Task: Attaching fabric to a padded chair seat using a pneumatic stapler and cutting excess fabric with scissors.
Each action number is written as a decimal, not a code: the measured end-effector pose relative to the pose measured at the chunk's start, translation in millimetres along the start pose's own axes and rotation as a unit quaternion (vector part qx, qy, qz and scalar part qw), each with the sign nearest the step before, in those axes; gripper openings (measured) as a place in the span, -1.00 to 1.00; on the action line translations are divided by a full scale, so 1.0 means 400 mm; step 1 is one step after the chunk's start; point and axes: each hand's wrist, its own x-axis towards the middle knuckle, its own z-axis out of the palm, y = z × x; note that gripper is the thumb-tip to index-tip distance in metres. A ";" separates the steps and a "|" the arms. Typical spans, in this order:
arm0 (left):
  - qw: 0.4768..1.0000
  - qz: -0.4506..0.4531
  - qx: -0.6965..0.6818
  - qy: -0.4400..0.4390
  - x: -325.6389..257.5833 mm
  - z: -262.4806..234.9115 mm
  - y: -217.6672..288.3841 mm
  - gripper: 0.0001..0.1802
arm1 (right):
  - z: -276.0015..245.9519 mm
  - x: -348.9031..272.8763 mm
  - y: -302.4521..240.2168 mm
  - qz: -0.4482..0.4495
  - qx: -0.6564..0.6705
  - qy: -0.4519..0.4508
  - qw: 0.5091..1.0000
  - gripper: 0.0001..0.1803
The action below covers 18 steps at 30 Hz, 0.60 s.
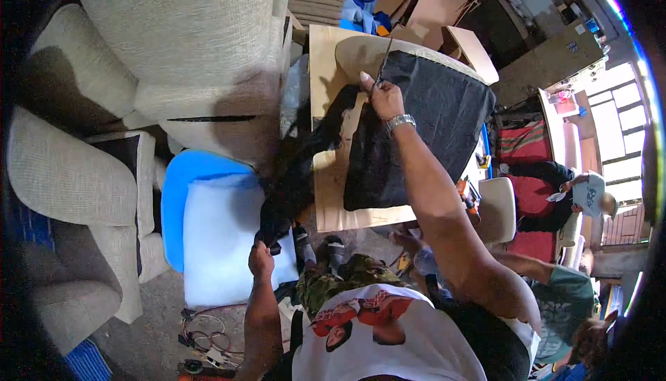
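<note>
My left hand is closed on the gathered end of a dark strip of black fabric, which stretches up to the wooden board. My right hand is closed around what look like scissors, their thin blades pointing away from me at the edge of a black cloth. That cloth lies over a beige cushioned piece, most of which it hides. Underneath is a light wooden board. The scissors' handles are mostly hidden by my fingers.
At left stand several beige upholstered sofa parts. A white foam block rests on a blue seat beside my left arm. Cables lie on the floor. One person in green is close at right; another sits farther off.
</note>
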 end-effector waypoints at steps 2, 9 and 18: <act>0.996 -0.066 0.047 -0.023 -0.036 0.005 -0.051 -0.78 | -0.016 -0.004 0.043 -0.064 -0.024 -0.002 0.998 -0.26; 0.969 0.036 0.231 -0.086 -0.511 -0.034 -0.774 -0.61 | 0.329 -0.384 0.546 -0.554 -0.502 -0.311 0.587 -0.56; 0.931 0.155 0.306 -0.124 -0.457 0.198 -0.496 -0.55 | -0.253 -0.970 1.026 0.019 -0.250 -0.493 0.833 -0.59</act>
